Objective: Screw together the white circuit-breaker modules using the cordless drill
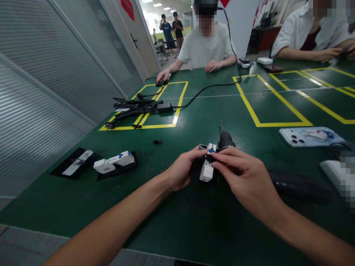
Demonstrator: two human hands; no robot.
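My left hand (184, 168) is closed around a small white plastic device with blue parts (206, 171), gripping it from the left above the table. With thumb and fingertips pinched together, my right hand (246, 173) touches a small black piece on the device's face. Whether that piece is loose or attached cannot be made out. Just behind the right fingers lies a black power drill (226, 139), its thin bit pointing away; my right hand partly hides its body. A similar white device with a blue part (115, 162) rests on a black piece at the left.
A black sheet with a silver strip (74, 164) lies at far left. A small black oval item (156, 142), bundled black cables (135, 109) and a phone (310, 136) lie on the green table (172, 225). Two people sit opposite; a white object (331, 170) stands at right.
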